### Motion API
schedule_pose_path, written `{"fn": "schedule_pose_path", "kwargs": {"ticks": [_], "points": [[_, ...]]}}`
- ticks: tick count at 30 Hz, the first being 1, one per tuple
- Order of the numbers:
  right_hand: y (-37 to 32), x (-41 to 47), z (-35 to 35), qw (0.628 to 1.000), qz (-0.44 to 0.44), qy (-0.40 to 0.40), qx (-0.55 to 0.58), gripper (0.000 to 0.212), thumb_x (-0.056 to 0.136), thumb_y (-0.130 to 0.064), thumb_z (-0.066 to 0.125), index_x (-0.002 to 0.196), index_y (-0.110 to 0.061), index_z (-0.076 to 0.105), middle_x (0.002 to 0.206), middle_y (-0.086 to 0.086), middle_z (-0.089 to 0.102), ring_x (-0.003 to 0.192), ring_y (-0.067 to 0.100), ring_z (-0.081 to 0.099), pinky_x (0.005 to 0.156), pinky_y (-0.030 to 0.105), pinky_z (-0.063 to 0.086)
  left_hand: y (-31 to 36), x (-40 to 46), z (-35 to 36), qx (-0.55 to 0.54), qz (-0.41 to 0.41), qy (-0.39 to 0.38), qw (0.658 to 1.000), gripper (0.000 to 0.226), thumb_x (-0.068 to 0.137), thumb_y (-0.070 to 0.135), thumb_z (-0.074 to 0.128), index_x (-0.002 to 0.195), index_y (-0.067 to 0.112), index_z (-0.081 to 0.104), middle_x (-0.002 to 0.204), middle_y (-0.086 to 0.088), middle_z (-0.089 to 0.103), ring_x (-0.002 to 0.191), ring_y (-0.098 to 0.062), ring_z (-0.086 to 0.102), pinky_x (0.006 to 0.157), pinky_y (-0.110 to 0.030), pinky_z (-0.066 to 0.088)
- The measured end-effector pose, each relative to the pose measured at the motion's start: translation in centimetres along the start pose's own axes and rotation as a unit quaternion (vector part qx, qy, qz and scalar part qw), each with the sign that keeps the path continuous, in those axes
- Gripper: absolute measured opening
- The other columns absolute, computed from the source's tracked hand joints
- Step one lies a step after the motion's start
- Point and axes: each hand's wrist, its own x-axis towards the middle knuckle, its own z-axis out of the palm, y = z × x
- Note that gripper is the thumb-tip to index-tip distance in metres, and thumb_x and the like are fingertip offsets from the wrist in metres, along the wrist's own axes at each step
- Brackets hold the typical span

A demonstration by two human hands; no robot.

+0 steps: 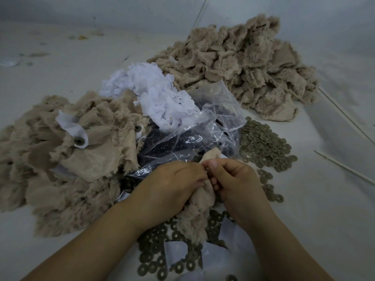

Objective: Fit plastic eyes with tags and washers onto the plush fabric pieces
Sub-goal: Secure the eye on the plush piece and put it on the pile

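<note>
Scattered olive-green ring-shaped washers (162,258) lie closest to the viewer on the pale counter (324,220), below the beige plush fabric piece (197,216) that both hands work on. Left of that held piece sits a heap of finished beige plush pieces (60,159), one showing a white tag pinned under a dark washer (79,141). The left hand (168,187) grips the held piece with curled fingers, bunching it at the top. Directly behind the held piece are a clear plastic bag of small black plastic eyes (182,142) and a pile of white fabric tags (154,94). The right hand (233,179) pinches at the fabric edge with thumb and fingertips; what it pinches there is hidden. This looks like the seating step, pressing parts onto an eye post. Next probably calls for firm pushing until the washer locks. Right of the held piece lies another washer pile (263,145), and beyond it the unworked plush heap (243,63).
</note>
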Motion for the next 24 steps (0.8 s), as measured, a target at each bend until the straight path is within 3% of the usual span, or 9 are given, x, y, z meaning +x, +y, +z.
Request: {"fn": "schedule_pose_path", "kwargs": {"ticks": [4, 9, 12, 15, 17, 20, 24], "points": [[0.05, -0.24, 0.11, 1.0, -0.023, -0.005, 0.0, 0.026, 0.076, -0.038, 0.07, 0.082, -0.014, 0.078, 0.066, -0.002, 0.07, 0.059, 0.005, 0.06, 0.055, 0.017, 0.049, -0.16, -0.03, -0.11, -0.026, -0.025, 0.003, 0.999, 0.015, 0.089, 0.011, 0.065, 0.098, 0.003, 0.074, 0.098, -0.005, 0.075, 0.088, -0.014, 0.067, 0.082, -0.024, 0.053], [0.33, -0.13, 0.34, 0.999, -0.02, 0.036, 0.008, 0.037, 0.075, -0.041, 0.072, 0.082, -0.005, 0.076, 0.078, 0.015, 0.074, 0.07, 0.02, 0.065, 0.065, 0.03, 0.055, 0.24, 0.26, -0.2, -0.039, -0.027, -0.015, 0.999, 0.014, 0.09, 0.014, 0.065, 0.097, 0.005, 0.074, 0.095, -0.003, 0.074, 0.086, -0.01, 0.065, 0.081, -0.018, 0.05], [0.28, -0.25, 0.5, 0.998, -0.035, 0.044, 0.021, 0.033, 0.075, -0.036, 0.074, 0.081, -0.004, 0.075, 0.08, 0.016, 0.075, 0.073, 0.02, 0.069, 0.065, 0.026, 0.056, 0.16, 0.34, -0.18, -0.047, -0.042, -0.012, 0.998, 0.011, 0.089, 0.013, 0.07, 0.097, 0.007, 0.075, 0.093, 0.001, 0.075, 0.083, -0.008, 0.065, 0.077, -0.018, 0.051], [0.33, -0.21, 0.47, 0.998, -0.015, 0.02, 0.06, 0.032, 0.075, -0.035, 0.078, 0.083, -0.005, 0.074, 0.086, 0.026, 0.071, 0.08, 0.031, 0.066, 0.077, 0.041, 0.056, 0.05, 0.28, 0.12, -0.03, -0.048, 0.01, 0.998, 0.011, 0.087, 0.011, 0.073, 0.097, 0.006, 0.075, 0.093, -0.001, 0.074, 0.083, -0.01, 0.066, 0.078, -0.021, 0.052], [0.32, -0.14, 0.45, 0.996, 0.02, 0.0, 0.083, 0.032, 0.076, -0.037, 0.08, 0.084, -0.006, 0.075, 0.083, 0.032, 0.063, 0.079, 0.034, 0.057, 0.079, 0.047, 0.049, 0.06, 0.21, 0.37, -0.012, -0.038, 0.024, 0.999, 0.012, 0.085, 0.007, 0.072, 0.097, 0.003, 0.075, 0.096, -0.005, 0.074, 0.088, -0.012, 0.065, 0.086, -0.016, 0.05], [0.18, 0.01, 0.33, 0.991, 0.072, -0.034, 0.111, 0.034, 0.067, -0.041, 0.08, 0.082, -0.011, 0.076, 0.069, 0.016, 0.063, 0.068, 0.03, 0.054, 0.068, 0.039, 0.048, -0.02, -0.13, 0.64, -0.002, -0.047, 0.036, 0.998, 0.016, 0.085, 0.007, 0.074, 0.1, 0.002, 0.073, 0.096, -0.004, 0.073, 0.089, -0.008, 0.061, 0.091, -0.006, 0.042], [0.01, 0.22, -0.11, 0.987, 0.085, -0.076, 0.117, 0.032, 0.068, -0.033, 0.082, 0.089, -0.01, 0.078, 0.09, 0.021, 0.072, 0.082, 0.031, 0.068, 0.075, 0.038, 0.058, 0.12, -0.21, 0.71, -0.033, -0.101, 0.059, 0.993, 0.027, 0.086, 0.017, 0.07, 0.112, 0.013, 0.063, 0.106, 0.009, 0.062, 0.09, -0.003, 0.058, 0.09, 0.002, 0.034]]}}
